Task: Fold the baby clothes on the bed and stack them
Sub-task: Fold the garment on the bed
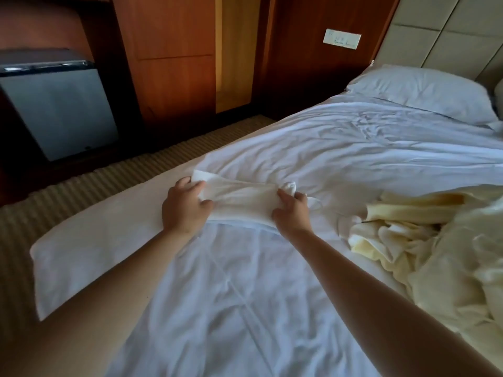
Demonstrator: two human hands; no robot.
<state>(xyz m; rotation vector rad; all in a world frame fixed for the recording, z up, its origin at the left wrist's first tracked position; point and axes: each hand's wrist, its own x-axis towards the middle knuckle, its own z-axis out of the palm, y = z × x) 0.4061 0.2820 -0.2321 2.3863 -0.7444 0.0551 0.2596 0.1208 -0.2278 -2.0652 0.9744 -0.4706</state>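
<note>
Folding one garment (239,200): my left hand (186,206) and right hand (292,210) each grip an end; next, I think, bring both ends together.

Both forearms (362,278) bare to frame edge; left hand (185,206) + right hand (292,212) bare too.

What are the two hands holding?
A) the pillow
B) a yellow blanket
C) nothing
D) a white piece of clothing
D: the left hand and right hand each hold an end of the white garment on the bed; the yellow clothes lie apart to the right.
</note>
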